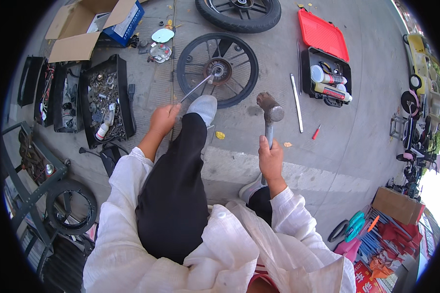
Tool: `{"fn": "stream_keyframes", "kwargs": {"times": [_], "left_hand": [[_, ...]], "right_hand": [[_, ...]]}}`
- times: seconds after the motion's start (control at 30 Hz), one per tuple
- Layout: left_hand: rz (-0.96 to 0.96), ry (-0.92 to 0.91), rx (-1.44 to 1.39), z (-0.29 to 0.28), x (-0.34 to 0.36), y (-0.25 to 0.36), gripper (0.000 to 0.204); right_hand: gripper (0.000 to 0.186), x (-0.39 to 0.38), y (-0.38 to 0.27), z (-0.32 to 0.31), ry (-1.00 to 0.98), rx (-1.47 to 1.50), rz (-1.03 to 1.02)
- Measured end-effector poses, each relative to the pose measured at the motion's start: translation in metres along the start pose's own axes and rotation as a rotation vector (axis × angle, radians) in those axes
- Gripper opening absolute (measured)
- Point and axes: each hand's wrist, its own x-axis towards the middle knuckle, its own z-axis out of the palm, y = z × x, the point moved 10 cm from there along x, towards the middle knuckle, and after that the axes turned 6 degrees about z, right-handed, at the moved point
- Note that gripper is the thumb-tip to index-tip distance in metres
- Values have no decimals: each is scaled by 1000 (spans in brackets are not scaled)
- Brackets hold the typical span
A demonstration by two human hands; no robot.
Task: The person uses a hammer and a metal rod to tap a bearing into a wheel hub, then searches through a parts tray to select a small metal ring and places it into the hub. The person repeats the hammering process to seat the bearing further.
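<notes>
My left hand [165, 118] is closed around the near end of a thin metal rod [196, 91]. The rod's far end meets the rusty hub [218, 71] of a black spoked wheel rim [254, 73] that lies flat on the ground. My left foot, in a light grey shoe [203, 108], rests at the rim's near edge. My right hand [271, 159] grips the handle of a hammer [274, 111], its worn metal head raised and apart from the rod. Whether the rod's tip sits inside the hub or only against it, I cannot tell.
A wheel with a tyre [266, 22] lies beyond the rim. To the right are an open red-and-black toolbox [322, 36], a metal strip [296, 103] and a red screwdriver [317, 132]. At left stand a parts tray [85, 105] and a cardboard box [73, 48].
</notes>
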Motion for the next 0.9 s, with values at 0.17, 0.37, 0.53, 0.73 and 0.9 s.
{"fn": "stream_keyframes", "kwargs": {"times": [0.17, 0.37, 0.53, 0.73, 0.9], "left_hand": [[-283, 229, 74, -30, -64, -60, 52], [-586, 272, 211, -27, -114, -116, 53], [-692, -90, 287, 3, -107, -136, 41], [-36, 283, 363, -46, 0, 16, 51], [410, 111, 285, -20, 82, 149, 74]], "right_hand": [[36, -8, 71, 4, 227, -359, 127], [30, -15, 147, 19, 196, -562, 294], [32, -8, 172, 36, 38, -547, 250], [30, 26, 129, 0, -188, -730, 102], [26, 1, -12, -76, -222, -503, -121]]}}
